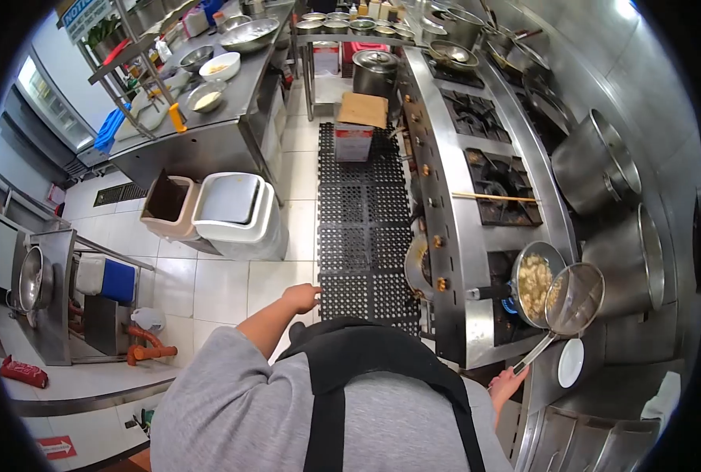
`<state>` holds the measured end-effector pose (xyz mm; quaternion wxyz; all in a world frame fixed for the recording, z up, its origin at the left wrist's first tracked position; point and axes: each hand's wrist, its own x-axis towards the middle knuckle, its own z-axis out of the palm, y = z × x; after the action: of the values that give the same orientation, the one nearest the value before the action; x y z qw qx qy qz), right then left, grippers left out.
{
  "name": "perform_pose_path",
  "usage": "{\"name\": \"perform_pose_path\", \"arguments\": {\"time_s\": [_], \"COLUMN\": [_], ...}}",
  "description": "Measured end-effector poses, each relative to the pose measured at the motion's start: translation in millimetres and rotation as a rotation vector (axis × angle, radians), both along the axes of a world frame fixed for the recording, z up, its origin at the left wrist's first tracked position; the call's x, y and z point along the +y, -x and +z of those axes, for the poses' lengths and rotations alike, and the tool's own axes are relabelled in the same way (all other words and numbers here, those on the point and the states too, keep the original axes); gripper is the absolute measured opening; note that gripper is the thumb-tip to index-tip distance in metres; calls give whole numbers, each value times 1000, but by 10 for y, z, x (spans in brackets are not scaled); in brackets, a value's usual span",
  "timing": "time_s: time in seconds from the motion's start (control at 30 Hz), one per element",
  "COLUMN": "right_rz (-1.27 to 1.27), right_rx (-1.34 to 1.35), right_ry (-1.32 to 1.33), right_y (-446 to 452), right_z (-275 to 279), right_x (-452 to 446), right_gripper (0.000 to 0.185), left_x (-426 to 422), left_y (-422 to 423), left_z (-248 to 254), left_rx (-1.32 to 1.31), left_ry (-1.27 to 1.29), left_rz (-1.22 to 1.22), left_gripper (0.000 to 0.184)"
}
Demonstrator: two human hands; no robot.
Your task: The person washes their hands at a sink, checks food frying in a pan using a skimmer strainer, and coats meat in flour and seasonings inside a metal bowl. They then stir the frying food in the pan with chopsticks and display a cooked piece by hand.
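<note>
Left of the stove [474, 245], we see the left hand [301, 299] raised over the floor, its fingers partly turned from us, so we cannot tell whether they are clenched. At the stove's near end, the right hand [506, 385] grasps the handle of a strainer [585, 297], its far fingers hidden. On the stove's nearest burner, mostly covered, sits a pan [553, 256] of pale food pieces [534, 277]; the strainer hides its right side, and we cannot tell whether they touch. Right of the stove, the strainer overlaps a steel pot [630, 259].
</note>
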<state>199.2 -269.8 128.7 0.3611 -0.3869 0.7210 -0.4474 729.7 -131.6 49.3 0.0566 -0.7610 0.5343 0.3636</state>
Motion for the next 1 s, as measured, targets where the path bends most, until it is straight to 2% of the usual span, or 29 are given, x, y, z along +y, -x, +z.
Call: {"name": "perform_pose_path", "arguments": {"time_s": [0.1, 0.2, 0.33, 0.47, 0.57, 0.63, 0.67, 0.73, 0.77, 0.8, 0.87, 0.93, 0.97, 1.0], "right_rz": [-28, -48, -80, -115, -152, -176, -200, -261, -235, -245, -224, -170, -143, -19], "right_rx": [58, 87, 41, -92, -149, -108, -78, -49, -60, -68, -214, -233, -246, -288], "right_ry": [2, 28, 28, 54, 36, 25, 23, 18, 26, 31, 92, 89, 82, 69], "right_y": [-136, -285, -474, -464, -388, -464, -459, -625, -615, -681, -913, -1307, -1531, -1669], "right_z": [53, 71, 230, 156, 120, 114, 99, 279, 279, 314, 481, 782, 945, 1048], "right_x": [36, 85, 133, 142, 73, 71, 60, 42, -15, -65, -267, -504, -643, -815], "right_gripper": [52, 53, 52, 48, 43, 42, 43, 44, 46, 46, 46, 43, 40, 38], "left_x": [391, 989, 2057, 2931, 3287, 3210, 3084, 2782, 2541, 2390, 2101, 1600, 1238, 1010], "left_y": [-294, -696, -1403, -2047, -2381, -2469, -2482, -2543, -2530, -2563, -2744, -2685, -2591, -2617], "left_z": [-159, -249, -756, -1200, -1497, -1497, -1435, -1470, -1393, -1498, -1870, -1573, -1115, -1050], "left_rx": [29, 23, -19, -58, -68, -93, -29, 31, 51, 206, 228, 203, 189, 191], "left_ry": [30, -83, -256, -385, -409, -382, -411, -313, -308, -240, 91, 23, -7, -22], "left_rz": [44, 84, 205, 391, 374, 294, 366, 295, 314, 416, 70, 231, 313, 347], "left_gripper": [39, 40, 43, 46, 45, 47, 48, 47, 47, 46, 44, 44, 44, 44]}}
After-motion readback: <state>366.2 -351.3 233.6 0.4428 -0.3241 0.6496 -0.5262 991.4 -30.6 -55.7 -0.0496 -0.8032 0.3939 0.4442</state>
